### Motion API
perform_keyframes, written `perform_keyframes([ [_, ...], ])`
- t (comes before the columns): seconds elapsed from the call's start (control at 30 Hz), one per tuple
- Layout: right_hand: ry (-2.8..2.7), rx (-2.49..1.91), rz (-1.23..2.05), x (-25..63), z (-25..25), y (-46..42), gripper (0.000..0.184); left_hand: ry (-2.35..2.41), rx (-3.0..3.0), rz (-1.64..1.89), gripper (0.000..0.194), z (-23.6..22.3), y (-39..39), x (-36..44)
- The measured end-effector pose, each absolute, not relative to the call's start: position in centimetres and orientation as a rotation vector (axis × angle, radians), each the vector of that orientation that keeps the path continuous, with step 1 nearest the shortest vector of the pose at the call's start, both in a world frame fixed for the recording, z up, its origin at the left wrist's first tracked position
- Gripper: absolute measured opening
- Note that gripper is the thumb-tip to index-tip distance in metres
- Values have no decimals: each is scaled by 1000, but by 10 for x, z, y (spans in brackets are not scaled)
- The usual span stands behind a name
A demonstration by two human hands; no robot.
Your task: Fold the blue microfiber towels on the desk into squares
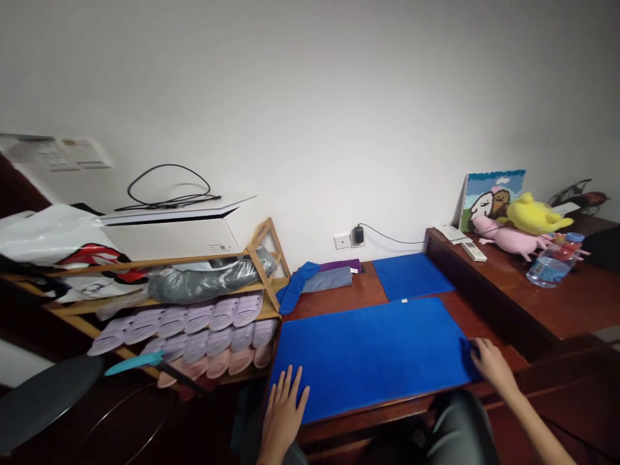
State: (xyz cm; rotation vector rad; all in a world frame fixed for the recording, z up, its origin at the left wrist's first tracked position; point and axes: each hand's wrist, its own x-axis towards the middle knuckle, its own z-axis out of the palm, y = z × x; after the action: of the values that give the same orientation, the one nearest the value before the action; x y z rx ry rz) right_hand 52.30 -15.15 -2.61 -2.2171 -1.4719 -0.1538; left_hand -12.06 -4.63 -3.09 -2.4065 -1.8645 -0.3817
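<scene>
A blue towel (pixel 378 358) lies spread nearly flat on a reddish-brown wooden bench (pixel 334 305), with a person's two bare hands at its opposite ends. The left hand (pixel 285 408) rests palm down at the near left corner, fingers fanned wide and gripping nothing. The right hand (pixel 493 365) bends its fingers over the right edge — whether it pinches the fabric cannot be told. A small white tag (pixel 404 301) shows at the towel's far edge, beside a second blue towel (pixel 411 276) laid toward the wall. At the back left sit a narrow folded blue cloth (pixel 298 289), a grey cloth (pixel 328 279) and a purple cloth (pixel 334 265). To the left, a wooden rack (pixel 263 272) carries rows of lilac slippers (pixel 223 313), pink ones below. On a higher bench (pixel 523 294) at right — a remote control (pixel 473 252), a pink plush toy (pixel 513 239), a yellow plush toy (pixel 535 214) and a clear plastic bottle (pixel 547 270). A black power adapter (pixel 358 234) is plugged into the wall.
</scene>
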Motion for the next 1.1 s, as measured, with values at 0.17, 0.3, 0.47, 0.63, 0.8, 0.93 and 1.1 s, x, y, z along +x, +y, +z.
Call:
perform_keyframes([
  [0.17, -1814, -1886, 5, 386, 7, -83, 54, -1863, -2392, -386, 58, -17, -42, -121],
  [0.3, -2047, -1770, 275, 279, 31, -13, 64, -1808, -2471, -423, 58, 5, -13, -116],
  [0.47, -2189, -1847, 448, 228, 26, 26, 71, -1618, -2656, -437, 55, 25, 49, -61],
  [0.63, -2196, -1862, 465, 229, 16, 27, 73, -1401, -2858, -384, 56, 17, 93, 8],
  [0.8, -2156, -1884, 441, 227, 29, 42, 72, -1646, -2666, -371, 58, 2, 118, -24],
  [0.93, -2204, -1799, 425, 214, 29, 61, 74, -1781, -2534, -353, 57, -11, 132, -83],
  [1.1, -2178, -1833, 386, 256, 8, 69, 71, -1750, -2542, -310, 58, -19, 136, -99],
])
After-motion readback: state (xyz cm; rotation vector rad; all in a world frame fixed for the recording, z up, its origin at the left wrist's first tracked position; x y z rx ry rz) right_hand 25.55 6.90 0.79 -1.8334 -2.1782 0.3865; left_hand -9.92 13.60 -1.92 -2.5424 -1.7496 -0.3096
